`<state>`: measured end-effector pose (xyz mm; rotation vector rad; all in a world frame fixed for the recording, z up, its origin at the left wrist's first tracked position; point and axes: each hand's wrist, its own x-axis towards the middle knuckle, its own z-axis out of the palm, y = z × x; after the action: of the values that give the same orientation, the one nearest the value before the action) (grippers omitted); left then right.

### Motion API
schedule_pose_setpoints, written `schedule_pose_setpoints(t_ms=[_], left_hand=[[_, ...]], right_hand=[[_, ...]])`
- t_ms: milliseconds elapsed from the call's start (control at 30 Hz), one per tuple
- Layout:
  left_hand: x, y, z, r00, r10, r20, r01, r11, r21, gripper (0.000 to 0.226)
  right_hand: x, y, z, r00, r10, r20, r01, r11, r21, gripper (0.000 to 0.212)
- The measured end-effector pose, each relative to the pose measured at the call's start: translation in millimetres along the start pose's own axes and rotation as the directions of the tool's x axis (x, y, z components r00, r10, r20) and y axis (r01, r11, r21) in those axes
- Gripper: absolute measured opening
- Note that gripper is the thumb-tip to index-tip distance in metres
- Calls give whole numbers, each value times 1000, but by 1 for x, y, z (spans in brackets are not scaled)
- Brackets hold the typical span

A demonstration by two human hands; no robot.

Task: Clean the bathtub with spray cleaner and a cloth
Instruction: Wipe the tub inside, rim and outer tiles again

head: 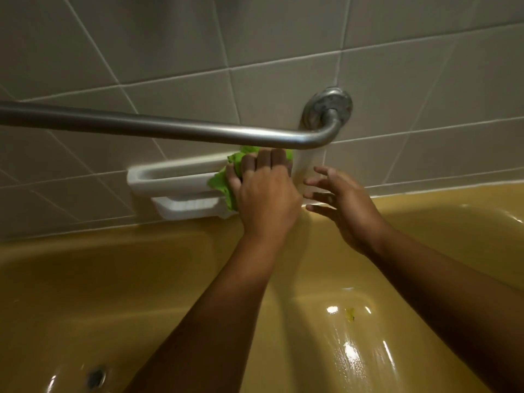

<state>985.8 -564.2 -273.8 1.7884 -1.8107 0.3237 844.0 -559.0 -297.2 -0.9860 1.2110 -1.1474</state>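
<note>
A person leans over a mustard-yellow enamel bathtub (113, 279), with the left hand (266, 197) pressing a crumpled lime-green cloth (224, 184) against the right end of a white ceramic wall-mounted soap dish with a moulded grab handle (170, 180). The left fingers (263, 163) lie close together and fairly flat on top of the cloth, pointing up the wall. Green fabric shows past the fingertips and bunches out along the hand's left edge, over the dish's handle. The right hand (343, 208) hovers just beside the left, its spread, relaxed fingers (314, 181) grasping nothing and pointing towards the wall just above the tub's rim. A brushed-metal grab bar (170, 127) crosses above both hands and curves into a round wall flange (329, 106) on the grey tiled wall (255, 38). The tub's floor is glossy with reflected light, and a round metal drain (96, 378) sits at lower left.
</note>
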Motion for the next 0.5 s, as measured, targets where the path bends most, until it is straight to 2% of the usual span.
schedule_pose_setpoints(t_ms=[100, 167, 233, 267, 333, 400, 500], left_hand=[[-7, 3, 10, 995, 75, -67, -76, 997, -21, 27], [-16, 11, 13, 979, 203, -17, -204, 977, -62, 28], [-29, 20, 13, 954, 289, 81, -268, 940, -211, 27], [-35, 21, 15, 951, 274, 146, -208, 911, -356, 27], [-45, 16, 17, 944, 144, 297, 78, 777, -625, 23], [-58, 0, 16, 903, 68, 424, 293, 624, -724, 24], [-75, -26, 15, 855, 125, 504, 382, 506, -773, 38]], right_hand=[[-8, 1, -5, 997, 74, 35, -80, 964, 252, 43], [-15, 2, -3, 994, 80, 73, -99, 940, 327, 42], [-19, 4, 0, 994, 68, 89, -98, 918, 385, 40], [-22, 6, 0, 993, 71, 90, -102, 906, 410, 39], [-31, 14, -2, 992, 78, 99, -109, 930, 350, 37], [-40, 26, -8, 986, 56, 158, -82, 983, 165, 34], [-45, 49, -22, 978, -40, 203, 85, 973, -215, 22]])
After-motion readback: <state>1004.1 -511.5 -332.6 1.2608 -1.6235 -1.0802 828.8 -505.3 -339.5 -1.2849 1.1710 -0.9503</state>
